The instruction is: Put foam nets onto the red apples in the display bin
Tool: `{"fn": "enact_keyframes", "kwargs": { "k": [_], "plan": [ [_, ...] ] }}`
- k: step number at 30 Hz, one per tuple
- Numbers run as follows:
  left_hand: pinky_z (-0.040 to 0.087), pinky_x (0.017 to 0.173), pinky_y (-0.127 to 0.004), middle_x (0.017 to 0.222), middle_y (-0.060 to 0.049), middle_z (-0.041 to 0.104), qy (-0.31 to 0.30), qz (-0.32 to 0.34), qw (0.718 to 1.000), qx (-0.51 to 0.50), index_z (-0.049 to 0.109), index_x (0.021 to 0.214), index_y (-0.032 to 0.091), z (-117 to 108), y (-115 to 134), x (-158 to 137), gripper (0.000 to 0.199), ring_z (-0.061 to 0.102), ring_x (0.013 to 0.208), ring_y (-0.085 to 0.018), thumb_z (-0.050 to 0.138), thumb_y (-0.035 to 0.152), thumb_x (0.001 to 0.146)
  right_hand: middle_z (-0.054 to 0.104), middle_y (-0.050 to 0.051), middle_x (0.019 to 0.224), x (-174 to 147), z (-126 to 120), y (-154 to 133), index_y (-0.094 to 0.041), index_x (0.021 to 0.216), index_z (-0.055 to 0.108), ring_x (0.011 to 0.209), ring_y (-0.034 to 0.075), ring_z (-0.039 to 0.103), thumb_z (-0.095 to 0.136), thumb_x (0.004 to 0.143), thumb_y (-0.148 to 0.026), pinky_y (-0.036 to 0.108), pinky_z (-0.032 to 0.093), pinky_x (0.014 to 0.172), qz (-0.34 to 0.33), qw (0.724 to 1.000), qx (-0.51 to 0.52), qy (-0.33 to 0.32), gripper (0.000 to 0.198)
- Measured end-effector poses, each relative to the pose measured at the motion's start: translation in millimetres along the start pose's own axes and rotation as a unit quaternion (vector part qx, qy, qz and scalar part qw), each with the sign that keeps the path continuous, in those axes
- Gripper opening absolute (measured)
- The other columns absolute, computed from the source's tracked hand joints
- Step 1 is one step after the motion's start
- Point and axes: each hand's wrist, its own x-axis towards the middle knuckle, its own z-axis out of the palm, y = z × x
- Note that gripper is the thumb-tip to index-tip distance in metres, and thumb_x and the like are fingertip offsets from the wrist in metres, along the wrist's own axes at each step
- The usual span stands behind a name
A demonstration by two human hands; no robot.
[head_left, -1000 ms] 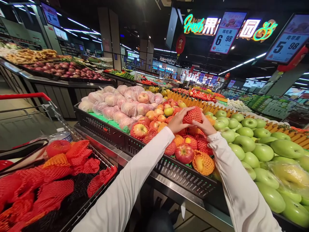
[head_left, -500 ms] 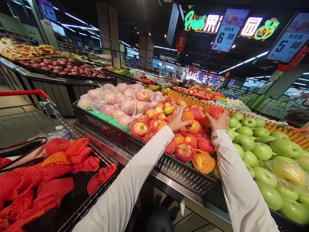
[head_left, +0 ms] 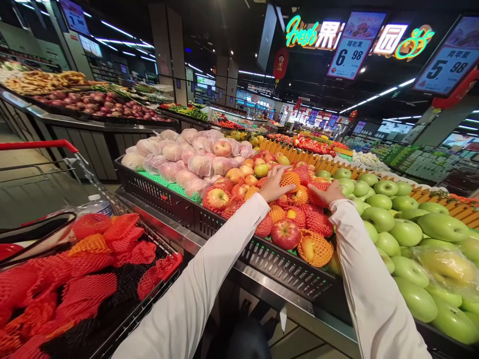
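Note:
My left hand [head_left: 276, 185] lies on the pile, thumb and fingers curved round an apple in an orange foam net [head_left: 290, 182]. My right hand [head_left: 329, 192] is at the pile's right side, closed on an apple in a red foam net [head_left: 318, 191]; its fingertips are partly hidden. Between and below the hands are several more netted apples and a bare red apple [head_left: 286, 234]. An orange-netted apple [head_left: 315, 248] sits at the front corner of the black crate [head_left: 288, 271].
Green apples [head_left: 406, 233] fill the right side. Pale wrapped fruit [head_left: 170, 169] lies at the left of the crate. A shopping cart [head_left: 175, 259] at lower left carries loose red foam nets [head_left: 86, 294] and a bottle [head_left: 99, 205]. Red onions [head_left: 101, 104] are behind.
My right hand has moved left and down with the red-netted apple, which was raised above the pile and is now among the other apples. My left hand has stayed nearly still.

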Motion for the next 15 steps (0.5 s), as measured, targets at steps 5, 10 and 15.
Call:
{"fn": "enact_keyframes", "kwargs": {
  "k": [5,10,15],
  "plan": [
    [0.024,0.119,-0.047,0.14,-0.009,0.044,-0.016,-0.019,1.0,0.016,0.046,0.138,0.027,0.8,-4.6,0.1,0.062,0.036,0.137,-0.03,0.066,0.038,0.081,0.048,0.031,0.137,-9.6,-14.7,-26.6,-0.01,0.131,0.045,0.128,0.046,0.05,0.065,0.074,-0.067,0.062,0.036,0.108,-0.007,0.989,-0.093,0.115,0.083],
    [0.027,0.118,-0.046,0.14,-0.01,0.047,-0.07,-0.026,0.997,0.025,0.045,0.138,0.024,5.0,-13.6,2.0,0.063,0.038,0.138,-0.03,0.066,0.041,0.081,0.07,0.01,0.093,-14.8,-7.7,-38.2,-0.02,0.101,0.065,0.085,0.024,0.066,0.067,0.077,-0.056,0.044,0.055,0.085,-0.173,0.971,0.148,0.069,0.043],
    [0.035,0.114,-0.045,0.139,-0.015,0.051,-0.036,0.006,0.999,0.038,0.047,0.135,0.018,0.5,-4.5,5.2,0.06,0.046,0.134,-0.029,0.067,0.032,0.08,0.065,0.001,0.064,-22.3,6.0,-43.7,-0.019,0.079,0.07,0.051,0.012,0.052,0.076,0.068,-0.057,0.029,0.049,0.053,-0.171,0.954,0.209,-0.127,0.04]
  ]
}}
